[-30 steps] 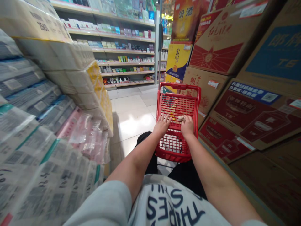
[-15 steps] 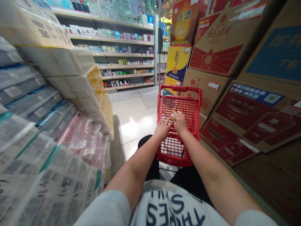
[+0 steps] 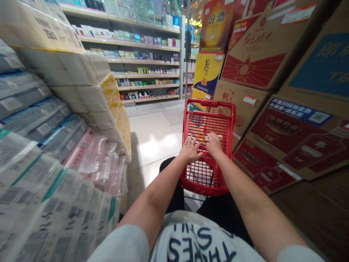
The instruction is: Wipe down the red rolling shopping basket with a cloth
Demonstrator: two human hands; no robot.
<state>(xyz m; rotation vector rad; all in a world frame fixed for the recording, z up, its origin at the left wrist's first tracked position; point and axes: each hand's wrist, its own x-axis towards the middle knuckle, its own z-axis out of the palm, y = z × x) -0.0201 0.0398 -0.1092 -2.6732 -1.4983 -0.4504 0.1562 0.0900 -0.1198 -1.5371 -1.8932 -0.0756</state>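
A red lattice shopping basket point(image 3: 208, 189) stands upright in front of my knees. Over its left part is my left hand point(image 3: 191, 150), fingers spread, with nothing seen in it. Close beside it on the right, my right hand point(image 3: 214, 145) is above the basket with its fingers curled. Something small and pale point(image 3: 220, 137) shows at those fingers, too small to name. Whether either hand touches the mesh cannot be told.
Wrapped paper packs point(image 3: 81, 94) and plastic-covered bundles point(image 3: 68, 203) are stacked at the left. Liquor cartons point(image 3: 253, 54) rise close on the right. Ahead, beyond the tiled floor point(image 3: 152, 127), are shelves of small goods point(image 3: 147, 62).
My hands have moved apart, the right one shifting right. The pale thing now shows at the right side of its fingers. The basket sits slightly further right in view.
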